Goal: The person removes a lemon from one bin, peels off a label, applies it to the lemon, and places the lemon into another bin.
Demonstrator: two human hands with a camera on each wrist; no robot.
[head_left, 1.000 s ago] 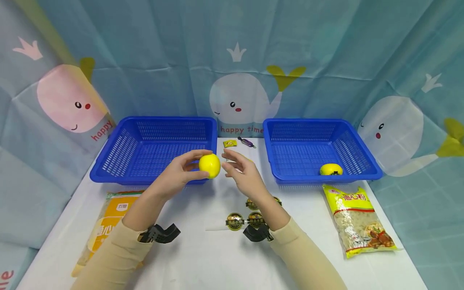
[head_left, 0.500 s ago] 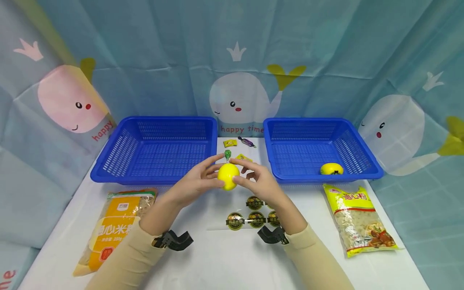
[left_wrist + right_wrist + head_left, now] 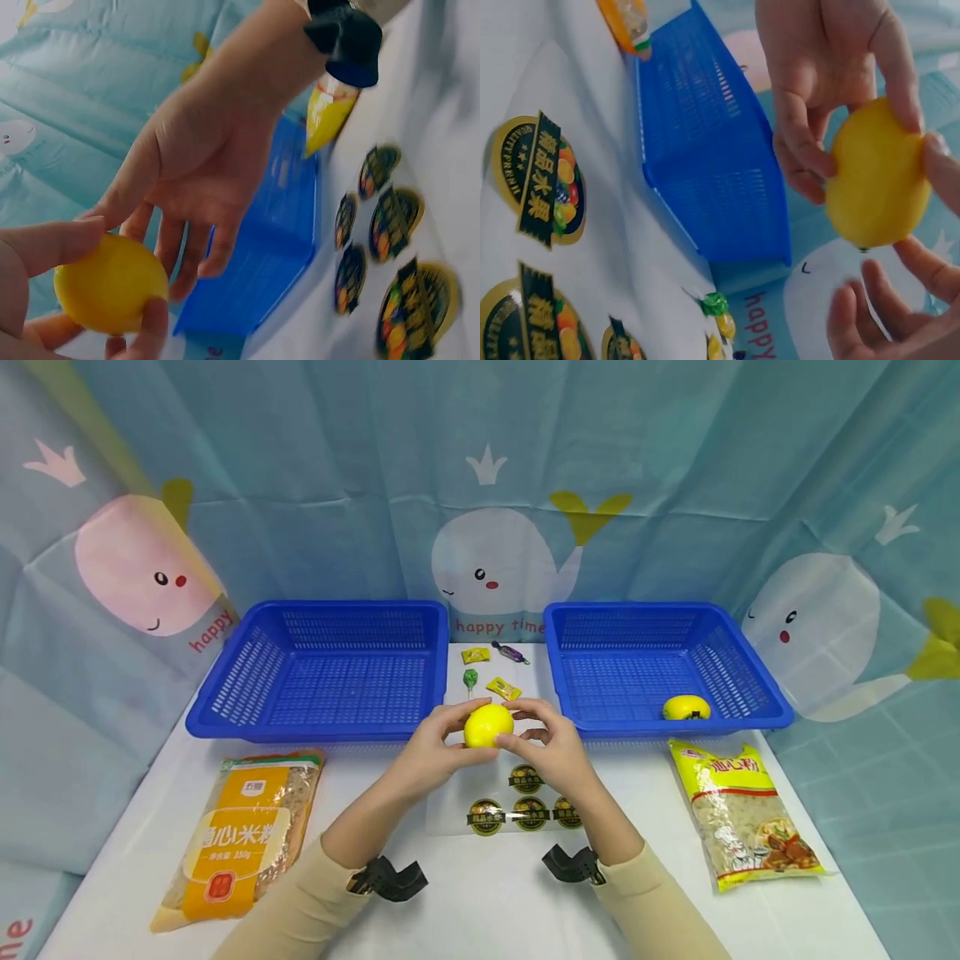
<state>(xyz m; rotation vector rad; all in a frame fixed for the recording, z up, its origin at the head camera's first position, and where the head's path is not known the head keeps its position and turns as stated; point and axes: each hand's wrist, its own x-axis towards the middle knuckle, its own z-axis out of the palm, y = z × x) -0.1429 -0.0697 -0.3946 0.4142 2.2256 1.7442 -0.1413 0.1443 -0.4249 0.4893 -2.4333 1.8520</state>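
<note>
A yellow lemon [image 3: 488,725] is held above the table's middle, in front of the gap between the two blue baskets. My left hand [image 3: 442,745] grips it from the left with thumb and fingers curled round it. My right hand [image 3: 547,745] meets it from the right, thumb on top and fingers curled beneath. In the left wrist view the lemon [image 3: 111,283] sits in the left fingers with the right hand [image 3: 195,165] reaching onto it. The right wrist view shows the lemon [image 3: 877,176] between both hands.
The left blue basket [image 3: 225,706] holds nothing. The right blue basket [image 3: 750,693] holds another yellow fruit [image 3: 685,707]. Candies [image 3: 487,672] lie between them. A sticker sheet [image 3: 517,806] lies under the hands. Pasta bags lie at left [image 3: 236,835] and right [image 3: 742,814].
My left hand carried the lemon rightward and lower, from the left basket's corner to the middle. My right hand, open beside it before, has closed onto it.
</note>
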